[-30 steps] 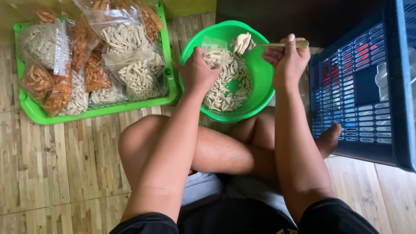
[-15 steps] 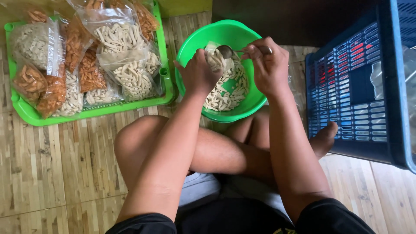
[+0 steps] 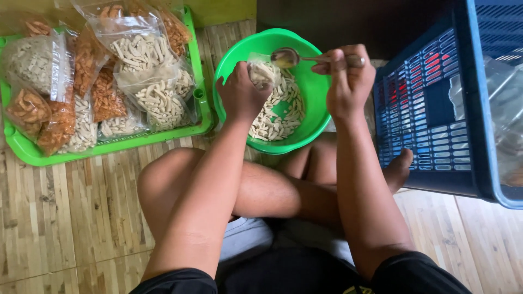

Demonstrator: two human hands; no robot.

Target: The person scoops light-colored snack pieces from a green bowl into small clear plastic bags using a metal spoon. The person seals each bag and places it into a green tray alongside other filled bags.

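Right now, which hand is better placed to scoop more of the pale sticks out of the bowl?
Right. The right hand holds the spoon over the green bowl; the left hand grips a small clear bag.

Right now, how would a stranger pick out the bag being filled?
Find the green bowl between the green tray and blue crate. Over it, the left hand holds a small clear bag. Unlike the tray's bags, it is open, beside the spoon.

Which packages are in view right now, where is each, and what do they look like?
Small bag: clear, part-filled with pale sticks, in left hand over green bowl.
Pale bags: clear, filled with pale sticks, on green tray.
Orange bags: clear, filled with orange snacks, same tray.
No labels or screens.
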